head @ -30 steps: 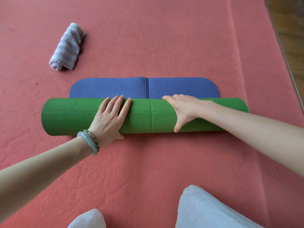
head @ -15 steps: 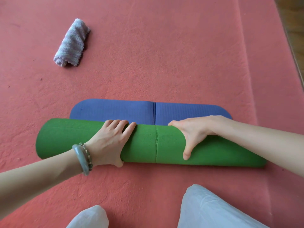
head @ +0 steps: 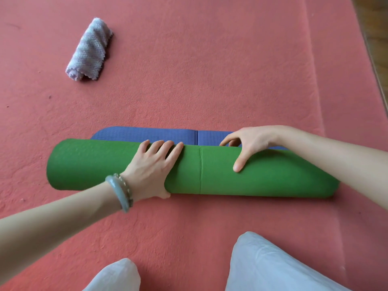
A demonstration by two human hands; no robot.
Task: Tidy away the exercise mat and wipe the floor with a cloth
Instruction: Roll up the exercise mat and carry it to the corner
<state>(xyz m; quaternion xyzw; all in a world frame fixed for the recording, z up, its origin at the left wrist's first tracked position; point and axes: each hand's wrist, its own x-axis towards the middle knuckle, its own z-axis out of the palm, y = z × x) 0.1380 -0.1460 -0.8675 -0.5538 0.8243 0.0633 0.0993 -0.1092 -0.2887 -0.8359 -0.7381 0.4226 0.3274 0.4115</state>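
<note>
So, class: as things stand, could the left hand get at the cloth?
Likely yes: only bare floor lies between the cloth and the left hand, though that hand must first leave the rolled mat.

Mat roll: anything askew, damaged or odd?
Nothing damaged or spilled. The green mat roll lies slightly slanted, right end nearer the person, with its blue tail not yet rolled in. The grey cloth lies apart, far left.

No writing (or label) can be read.
</note>
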